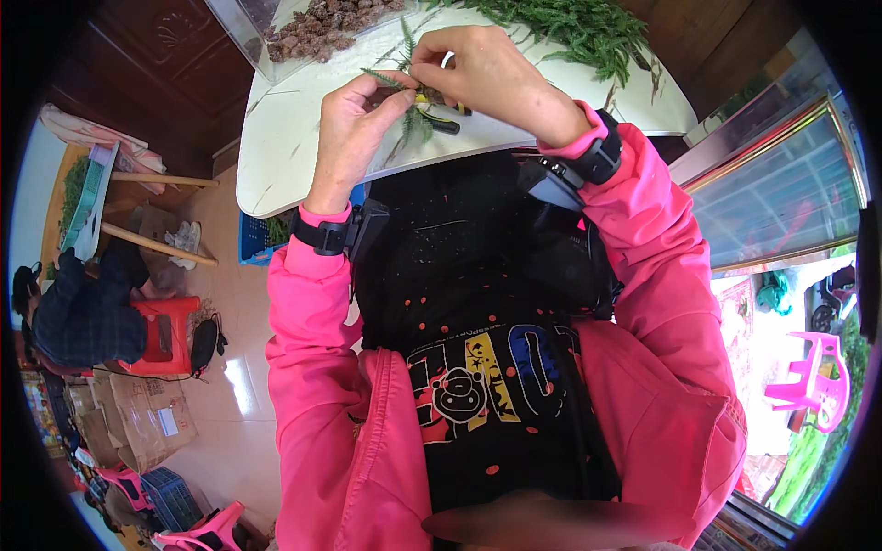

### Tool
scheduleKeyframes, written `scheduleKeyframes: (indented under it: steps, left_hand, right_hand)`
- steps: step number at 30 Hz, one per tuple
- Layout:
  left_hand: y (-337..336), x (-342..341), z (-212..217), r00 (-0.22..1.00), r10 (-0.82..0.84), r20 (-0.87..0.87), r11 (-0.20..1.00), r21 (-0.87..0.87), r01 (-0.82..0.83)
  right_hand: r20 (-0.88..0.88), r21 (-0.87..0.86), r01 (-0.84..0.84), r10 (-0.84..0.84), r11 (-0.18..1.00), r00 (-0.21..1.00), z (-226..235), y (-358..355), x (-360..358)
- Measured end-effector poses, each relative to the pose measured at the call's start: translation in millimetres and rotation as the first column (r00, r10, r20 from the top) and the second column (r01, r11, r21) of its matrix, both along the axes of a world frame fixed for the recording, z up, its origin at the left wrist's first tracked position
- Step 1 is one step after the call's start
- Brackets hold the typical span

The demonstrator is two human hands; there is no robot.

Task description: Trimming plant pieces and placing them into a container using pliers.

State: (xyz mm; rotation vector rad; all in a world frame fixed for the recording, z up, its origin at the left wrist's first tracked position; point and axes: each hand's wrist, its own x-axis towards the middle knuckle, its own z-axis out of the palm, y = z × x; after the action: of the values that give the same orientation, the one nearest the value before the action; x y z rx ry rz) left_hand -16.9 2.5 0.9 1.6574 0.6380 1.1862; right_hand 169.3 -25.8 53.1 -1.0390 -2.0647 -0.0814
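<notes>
One white table (pixel 285 156), rounded corner, at top of view. One heap of green fern-like sprigs (pixel 570 28) on its far right side. One clear container (pixel 253 32) of brown lumps (pixel 326 28) at far left edge of table. One blue crate (pixel 253 241) on floor under table edge. One other person (pixel 87 308) at left, seated on red stool (pixel 165 335). One pink plastic chair (pixel 813 381) outside at right.

Two hands raised over table, both with black wrist straps. Left hand (pixel 354 129): fingers pinched narrow on one green sprig (pixel 404 87). Right hand (pixel 482 78): fingers curled shut, pinching same sprig from above. Sprig between both hands, just above table; long axis roughly near-to-far, leafy tip pointing away toward far edge, lower fronds hanging toward body. One dark tool with yellow part (pixel 441 110) just beneath right hand; held or lying on table, cannot tell.
</notes>
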Motion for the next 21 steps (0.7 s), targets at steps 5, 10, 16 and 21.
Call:
scheduleKeyframes:
  steps: [5, 10, 16, 21]
  left_hand:
    - [5.3, 4.3, -7.6, 0.998, -0.001, 0.060, 0.999, 0.047, -0.002]
    - [3.5, 7.4, -5.7, 0.996, 0.087, 0.007, 0.996, 0.031, -0.088]
    - [8.4, 1.3, -8.3, 0.979, 0.153, -0.138, 0.967, 0.226, -0.119]
    - [7.2, 1.5, -6.1, 0.985, 0.138, -0.100, 0.964, 0.241, -0.110]
  right_hand:
    - [-0.249, -0.485, -0.113, -0.013, 0.867, 0.968, 3.9, 1.8, 0.8]
    - [-0.215, -0.387, -0.065, -0.021, 0.920, 0.976, 2.8, 0.3, -5.2]
    - [-0.152, -0.244, -0.074, 0.037, 0.967, 0.988, -0.1, 4.4, -1.3]
    - [-0.263, -0.336, -0.128, 0.038, 0.933, 0.964, -7.4, 10.1, 1.0]
